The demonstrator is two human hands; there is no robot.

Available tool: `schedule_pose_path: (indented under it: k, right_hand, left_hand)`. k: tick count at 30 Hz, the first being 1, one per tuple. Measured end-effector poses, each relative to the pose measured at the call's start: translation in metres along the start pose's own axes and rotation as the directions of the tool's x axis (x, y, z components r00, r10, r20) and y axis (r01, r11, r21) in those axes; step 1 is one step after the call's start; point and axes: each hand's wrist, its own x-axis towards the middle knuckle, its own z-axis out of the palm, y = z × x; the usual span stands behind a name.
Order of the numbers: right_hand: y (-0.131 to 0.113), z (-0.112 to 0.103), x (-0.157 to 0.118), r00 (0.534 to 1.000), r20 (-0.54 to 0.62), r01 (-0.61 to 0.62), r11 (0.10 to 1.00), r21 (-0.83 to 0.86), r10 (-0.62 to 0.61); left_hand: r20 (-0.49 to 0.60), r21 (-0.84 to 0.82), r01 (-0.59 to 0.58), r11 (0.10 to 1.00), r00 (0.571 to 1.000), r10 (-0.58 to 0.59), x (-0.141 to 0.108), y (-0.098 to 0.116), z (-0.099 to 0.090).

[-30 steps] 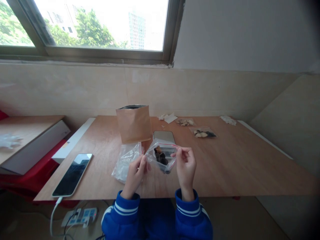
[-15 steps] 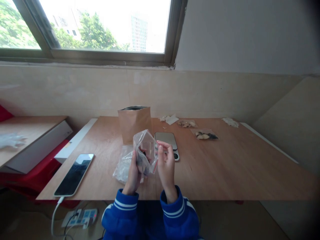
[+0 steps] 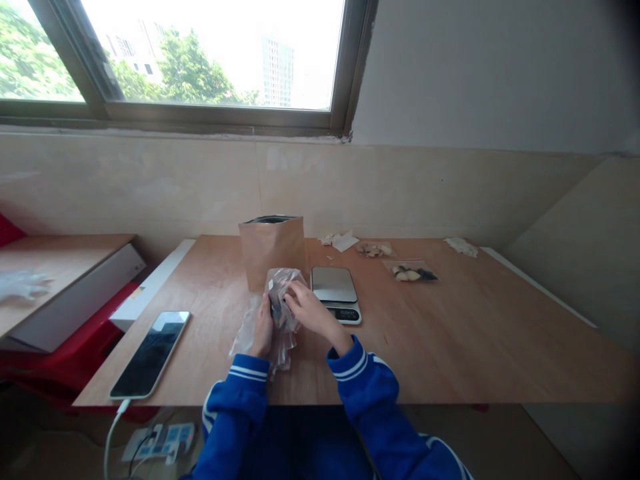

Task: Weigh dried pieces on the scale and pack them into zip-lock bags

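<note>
A clear zip-lock bag (image 3: 278,299) with something dark in it hangs between my two hands above the front of the table. My left hand (image 3: 262,328) is wrapped round its left side. From the right, my right hand (image 3: 311,308) reaches over, its bent fingers closed on the bag's upper part; the fingertips are partly hidden by the film. Beneath and left of the hands lie more empty clear plastic bags (image 3: 242,333). Right behind stands an open brown paper pouch (image 3: 273,250). A digital scale (image 3: 333,285) sits just right of the bag, its plate bare.
At the back right lie a bag of pale dried slices (image 3: 374,249) and a bag of light and dark pieces (image 3: 414,272). White scraps (image 3: 343,241) and a crumpled white glove-like thing (image 3: 461,247) rest behind. A phone (image 3: 150,355) on a cable lies left.
The bag's mouth stood wide open before; now the bag is more collapsed and lower. My right hand has moved left over it, uncovering the scale's display.
</note>
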Motion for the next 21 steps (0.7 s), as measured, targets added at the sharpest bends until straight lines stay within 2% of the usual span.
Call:
schedule_pose_path:
  k: [4,9,14,21]
  right_hand:
    - [0.011,0.003,0.015,0.989,0.142,0.035,0.999,-0.019,-0.032]
    - [0.009,0.005,0.018,0.975,0.217,0.057,0.998,-0.001,-0.055]
    - [0.012,0.012,0.017,0.986,0.159,-0.047,0.998,-0.052,0.055]
    - [0.016,0.019,0.018,0.990,0.095,-0.095,0.992,-0.080,0.103]
  left_hand:
    - [0.034,0.054,0.020,0.998,0.999,-0.022,-0.001,0.000,-0.003]
    - [0.052,0.038,-0.015,0.999,0.999,0.013,0.000,-0.005,-0.006]
    - [0.046,0.023,-0.032,0.999,0.998,0.031,0.002,-0.009,-0.008]
    - [0.013,0.026,-0.033,0.999,0.999,0.033,0.001,-0.005,-0.006]
